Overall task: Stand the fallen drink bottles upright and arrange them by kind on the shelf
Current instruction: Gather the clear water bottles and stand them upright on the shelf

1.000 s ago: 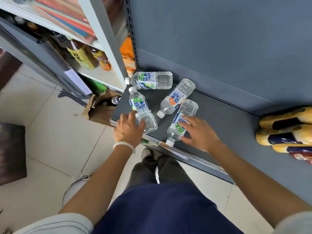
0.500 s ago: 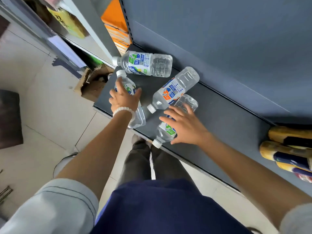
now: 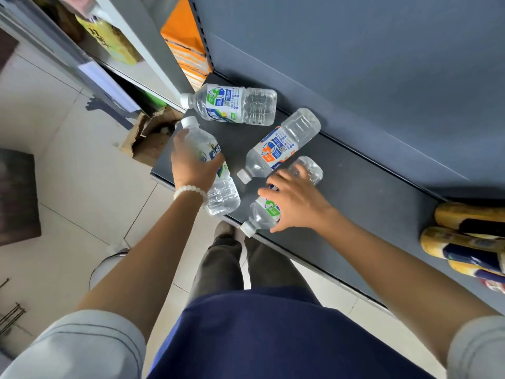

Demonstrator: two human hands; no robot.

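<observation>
My left hand (image 3: 194,166) is wrapped round the left bottle (image 3: 210,170), fingers curled over its green-and-blue label, cap pointing away from me toward the shelf's left end. That bottle lies on its side at the front left corner of the shelf (image 3: 369,192), its base just over the edge. Behind it, near the back panel, the back bottle (image 3: 232,105) lies flat with its cap to the left, also green-labelled. Further right the orange bottle (image 3: 281,146) lies slantwise, cap toward me, untouched, its side close against the one under my other hand. My right hand (image 3: 296,205) is clamped over the front bottle (image 3: 269,212), thumb on the near side and fingers spread across the label; its cap juts past the shelf's front lip. At the far right, well apart, lie some yellow packs (image 3: 464,242).

I judge this as the start: all four bottles are down, and I have hold of two green ones. Next I need to tip each up onto its base, drawing both back from the edge so neither rolls off, then stand them side by side and keep the orange one apart
</observation>
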